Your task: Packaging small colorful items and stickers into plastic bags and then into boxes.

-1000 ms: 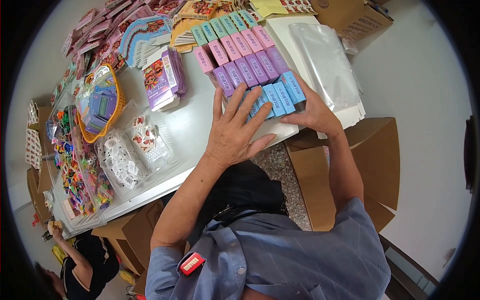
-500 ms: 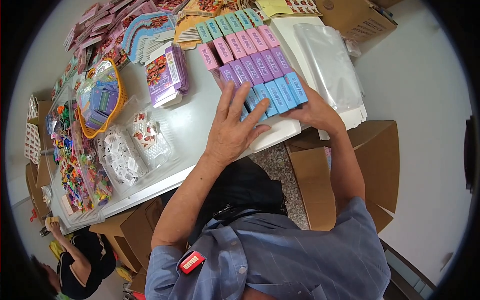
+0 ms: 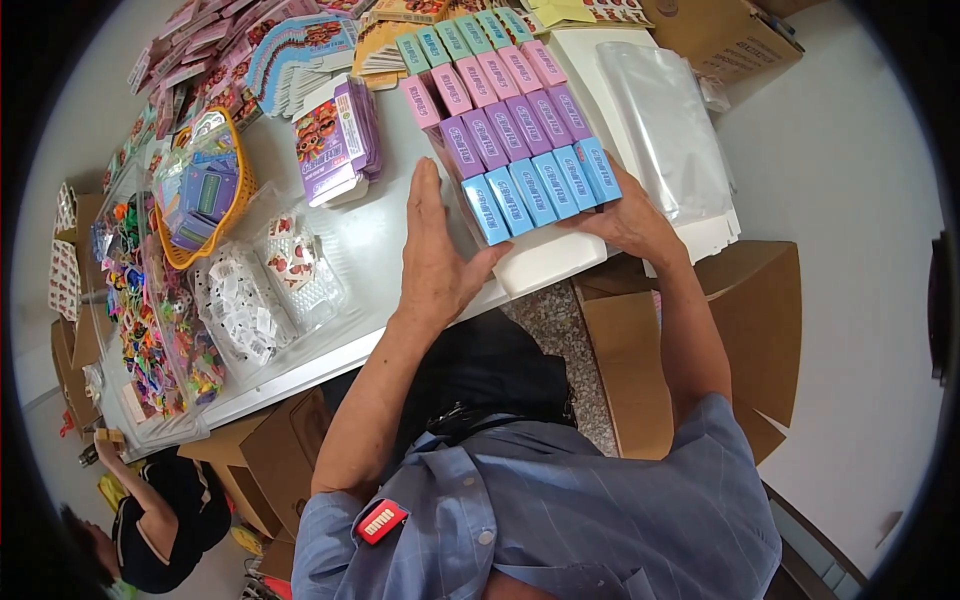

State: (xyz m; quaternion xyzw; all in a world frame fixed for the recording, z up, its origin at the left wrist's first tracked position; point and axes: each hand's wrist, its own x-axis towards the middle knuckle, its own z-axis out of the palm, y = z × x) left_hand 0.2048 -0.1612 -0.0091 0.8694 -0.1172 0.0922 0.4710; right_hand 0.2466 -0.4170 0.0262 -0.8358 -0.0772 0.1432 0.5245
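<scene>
Small cartons stand packed in rows by colour: blue boxes (image 3: 540,195) nearest me, then purple boxes (image 3: 515,130), pink boxes (image 3: 485,80) and green boxes (image 3: 460,40). My left hand (image 3: 432,260) is open along the left side of the blue row. Its fingers are straight, and its thumb reaches the front corner of the leftmost blue box. Around the right end of that row curls my right hand (image 3: 635,225), its fingers partly hidden behind the boxes. Under the near boxes a white carton edge (image 3: 550,262) sticks out at the table's front.
Left of the rows lies a stack of flat purple cartons (image 3: 335,145). A yellow basket (image 3: 243,165), a tray of colourful trinkets (image 3: 150,330) and bagged small pieces (image 3: 240,305) stand farther left. Clear plastic bags (image 3: 665,135) lie right. A cardboard box (image 3: 700,340) is below; another person (image 3: 165,510) works lower left.
My left hand has come off the tops of the blue and purple boxes and moved left to their side. The rows have shifted slightly; my right hand stays at the right end.
</scene>
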